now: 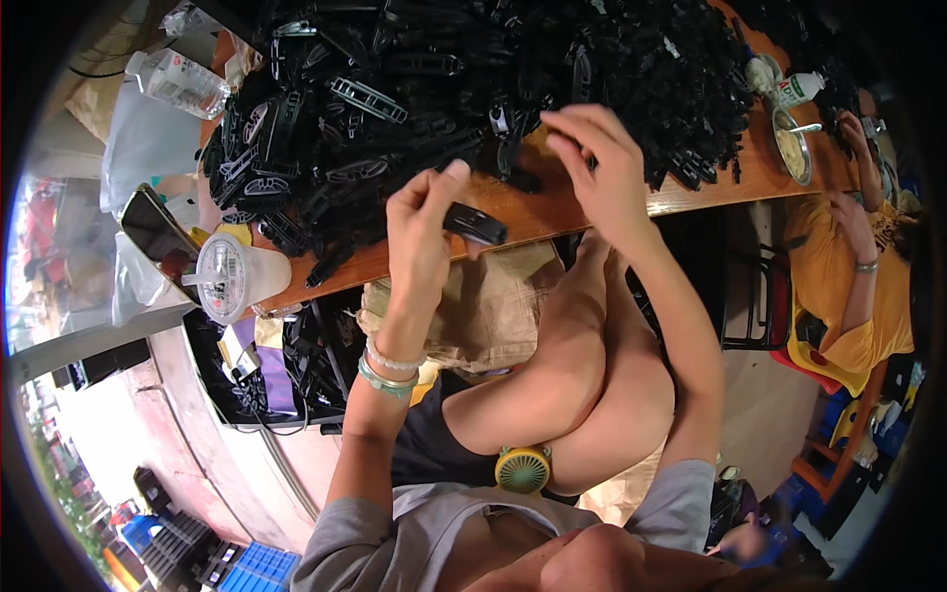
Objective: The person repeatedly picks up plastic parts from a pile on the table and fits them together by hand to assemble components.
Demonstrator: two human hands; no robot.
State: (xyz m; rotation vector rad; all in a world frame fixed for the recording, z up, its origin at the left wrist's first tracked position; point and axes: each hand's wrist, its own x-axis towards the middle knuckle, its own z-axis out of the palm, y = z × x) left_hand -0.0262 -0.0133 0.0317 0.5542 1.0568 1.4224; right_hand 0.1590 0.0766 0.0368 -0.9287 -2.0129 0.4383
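A small black plastic part (475, 225), glossy and rounded at one end, is gripped by my left hand (420, 219) just over the near edge of the wooden table. My left fingers are closed round it, with the thumb pointing up. My right hand (607, 168) is raised to the right above the table edge. Its thumb and forefinger are curved and apart, and I see nothing held between them. Beyond both hands lies a big heap of black plastic parts (395, 109), many of them long frame-like pieces with slots. Smaller black pieces make up the right side of the heap.
At the left stand a lidded drink cup with a straw (242, 271), a phone (156, 225) and a clear bottle (187, 84). A metal bowl with a spoon (792, 148) is at the right, near a person in orange (848, 266). Brown paper (473, 306) covers part of my lap.
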